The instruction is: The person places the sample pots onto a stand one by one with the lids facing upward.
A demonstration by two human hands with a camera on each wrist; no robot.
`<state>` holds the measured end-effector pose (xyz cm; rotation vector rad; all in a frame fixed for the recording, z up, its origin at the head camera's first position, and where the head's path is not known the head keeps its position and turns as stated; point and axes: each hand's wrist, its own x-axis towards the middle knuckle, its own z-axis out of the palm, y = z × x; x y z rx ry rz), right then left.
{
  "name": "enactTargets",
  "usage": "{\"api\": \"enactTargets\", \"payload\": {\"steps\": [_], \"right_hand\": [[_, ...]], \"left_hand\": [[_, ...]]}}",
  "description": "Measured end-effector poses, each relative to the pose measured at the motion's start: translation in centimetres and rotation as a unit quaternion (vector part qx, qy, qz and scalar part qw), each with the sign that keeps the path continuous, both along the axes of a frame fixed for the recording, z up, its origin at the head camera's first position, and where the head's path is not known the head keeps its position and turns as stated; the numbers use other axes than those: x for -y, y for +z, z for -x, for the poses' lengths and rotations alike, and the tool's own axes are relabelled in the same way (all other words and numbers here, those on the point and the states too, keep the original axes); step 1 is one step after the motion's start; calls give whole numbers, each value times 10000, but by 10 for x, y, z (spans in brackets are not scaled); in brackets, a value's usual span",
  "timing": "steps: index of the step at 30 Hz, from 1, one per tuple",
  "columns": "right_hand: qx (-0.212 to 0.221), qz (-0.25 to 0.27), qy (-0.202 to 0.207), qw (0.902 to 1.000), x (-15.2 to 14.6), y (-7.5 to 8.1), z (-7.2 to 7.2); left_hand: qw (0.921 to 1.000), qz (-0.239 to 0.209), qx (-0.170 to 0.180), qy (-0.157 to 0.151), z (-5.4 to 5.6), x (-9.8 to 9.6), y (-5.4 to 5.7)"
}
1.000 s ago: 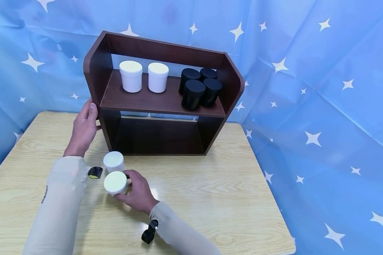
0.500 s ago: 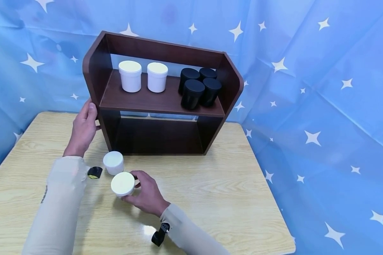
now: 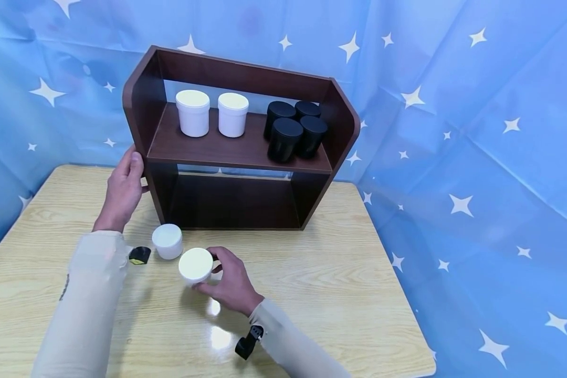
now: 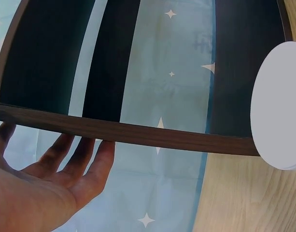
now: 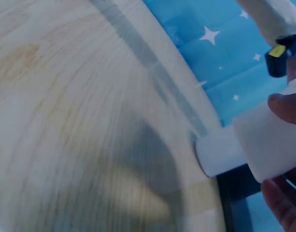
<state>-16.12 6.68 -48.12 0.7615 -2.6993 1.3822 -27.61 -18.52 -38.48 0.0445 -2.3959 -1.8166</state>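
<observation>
In the head view my right hand [image 3: 236,283] pinches a white lidded jar [image 3: 196,265] between thumb and fingers, held above the table. The right wrist view shows the held jar [image 5: 273,140] tilted in that frame, its base off the wood. A second white jar [image 3: 167,241] stands on the table just left of it, before the shelf's front left corner. My left hand [image 3: 125,184] rests its fingertips against the outer left side of a dark brown two-tier shelf [image 3: 241,152]. In the left wrist view, the extended fingers [image 4: 102,164] touch the side panel.
On the upper tier stand two white jars, a left one [image 3: 193,114] and a right one [image 3: 233,115], and several black jars [image 3: 285,139] grouped at the right. The wooden table [image 3: 335,294] extends around the shelf. A blue star-patterned cloth [image 3: 453,131] hangs behind and to the right.
My right hand has carried the white jar to the right and slightly up in the head view, away from the other table jar. The left hand stays at the shelf's side.
</observation>
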Motion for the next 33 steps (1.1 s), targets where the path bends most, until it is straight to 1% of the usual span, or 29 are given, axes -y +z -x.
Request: {"api": "enactTargets", "payload": {"steps": [11,21,28,33], "right_hand": [[23,334,-78,9994,-11,21,14],[17,311,-210,9993,-20,45,22],[-200,383,-212,9988,-25,65,31],[-402,478,-167,9979,-28,81,42]], "left_hand": [[10000,-13,-17,-43,3,1,1],[10000,-4,-70,-57,1,1,1],[10000,50,-41,-52,-1,0,1],[9999,78,-31,-109,-1,2,0]]}}
